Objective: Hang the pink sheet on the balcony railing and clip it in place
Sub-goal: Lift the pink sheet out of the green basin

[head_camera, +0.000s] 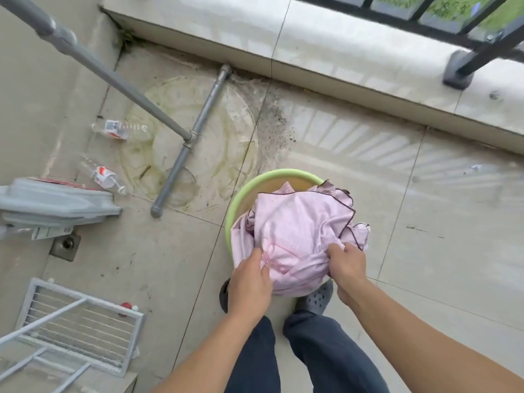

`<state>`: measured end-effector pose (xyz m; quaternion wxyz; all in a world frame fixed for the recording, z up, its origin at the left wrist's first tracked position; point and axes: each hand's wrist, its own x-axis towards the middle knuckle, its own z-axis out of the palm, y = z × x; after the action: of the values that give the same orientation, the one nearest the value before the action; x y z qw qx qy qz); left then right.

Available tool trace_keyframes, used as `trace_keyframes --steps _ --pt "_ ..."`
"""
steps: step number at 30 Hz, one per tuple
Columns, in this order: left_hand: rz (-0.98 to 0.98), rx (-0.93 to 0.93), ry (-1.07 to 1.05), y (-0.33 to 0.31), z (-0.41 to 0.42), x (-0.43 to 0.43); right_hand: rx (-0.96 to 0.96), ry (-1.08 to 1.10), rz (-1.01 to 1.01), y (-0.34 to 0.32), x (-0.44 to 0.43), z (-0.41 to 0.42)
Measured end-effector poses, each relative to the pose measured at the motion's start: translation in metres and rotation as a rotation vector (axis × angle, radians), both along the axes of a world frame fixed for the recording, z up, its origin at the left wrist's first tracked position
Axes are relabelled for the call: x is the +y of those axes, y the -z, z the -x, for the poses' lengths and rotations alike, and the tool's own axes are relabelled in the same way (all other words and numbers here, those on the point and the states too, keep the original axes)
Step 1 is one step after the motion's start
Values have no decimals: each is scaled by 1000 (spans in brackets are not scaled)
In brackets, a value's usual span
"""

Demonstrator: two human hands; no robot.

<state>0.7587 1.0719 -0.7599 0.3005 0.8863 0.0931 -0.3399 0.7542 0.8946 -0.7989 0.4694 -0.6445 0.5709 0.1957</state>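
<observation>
A crumpled pink sheet (297, 234) with a dark trimmed edge is bunched up over a green basin (249, 185) on the tiled floor, just in front of my feet. My left hand (249, 282) grips the sheet's near left side, fingers dug into the folds. On the near right side my right hand (346, 265) holds a bunched fold of the cloth. The black balcony railing (465, 26) runs along the top right above a pale concrete ledge (326, 43). No clips can be seen.
Grey pipes (181, 154) cross the floor at the left. Two plastic bottles (122, 129) lie near them. A grey plastic object (54, 205) sits at the left edge, a floor drain (66, 245) below it, and a white metal rack (79, 327) at the bottom left.
</observation>
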Motion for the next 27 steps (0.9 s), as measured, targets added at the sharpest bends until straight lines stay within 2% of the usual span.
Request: trace_keyframes --steps 8,14,18,23,27 --pt "49 -179 36 -158 22 -10 -201 109 -53 -161 -13 17" --pt "121 -381 70 -262 32 0 -406 87 41 -280 -13 33" --pt "249 -559 148 -346 35 11 -542 40 143 -368 -4 48" --pt "338 -780 292 -458 34 30 -709 133 17 -489 10 64" --pt "466 -944 329 -541 31 41 -880 56 -64 -589 19 72"
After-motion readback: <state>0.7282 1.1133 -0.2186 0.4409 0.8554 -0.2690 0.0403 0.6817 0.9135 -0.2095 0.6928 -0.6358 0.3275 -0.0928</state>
